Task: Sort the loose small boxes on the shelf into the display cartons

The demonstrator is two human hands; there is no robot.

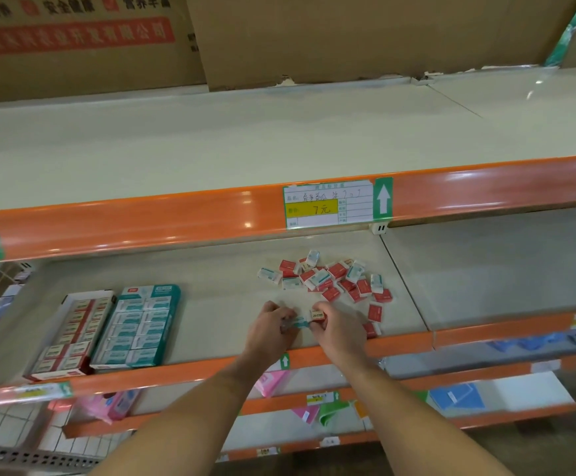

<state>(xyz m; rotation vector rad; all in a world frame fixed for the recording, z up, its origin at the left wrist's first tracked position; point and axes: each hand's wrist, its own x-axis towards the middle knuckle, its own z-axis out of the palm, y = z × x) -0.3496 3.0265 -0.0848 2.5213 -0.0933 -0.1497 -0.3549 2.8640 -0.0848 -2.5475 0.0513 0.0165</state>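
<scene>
small boxes: loose heap (331,278) on the middle shelf (224,286), right of centre, red ones and teal-white ones mixed; too jumbled for an exact count, roughly twenty
hands: both over the shelf front, just inside the orange front lip (399,341), touching each other at the fingertips
left hand (271,326): fingers curled, pinching a teal-white box (301,322) with its long axis running left-right
right hand (336,326): fingers curled on the other end of the same teal-white box, also gripping a red box (316,315), end face toward camera
strays: two red boxes near the right hand, apart from the heap, one (375,311) upright-ish, one (371,329) just beside the lip
open room: bare shelf between hands and cartons, and between hands and heap; a seam (403,286) runs front to back right of the heap, bare panel beyond it
display cartons: two, side by side at the shelf's left, touching, long axes front to back, tilted slightly right at the far end
red carton (73,333): left one, mostly filled, red-white boxes in two columns
teal carton (138,328): right one, teal-white boxes in two columns, about six rows
heap orientation: long axes point every way, some boxes flat, some on edge
upper shelf (211,149): orange lip carries a price tag (327,204) reading 7元
far: brown cardboard cartons (314,36) at the back of the upper shelf
</scene>
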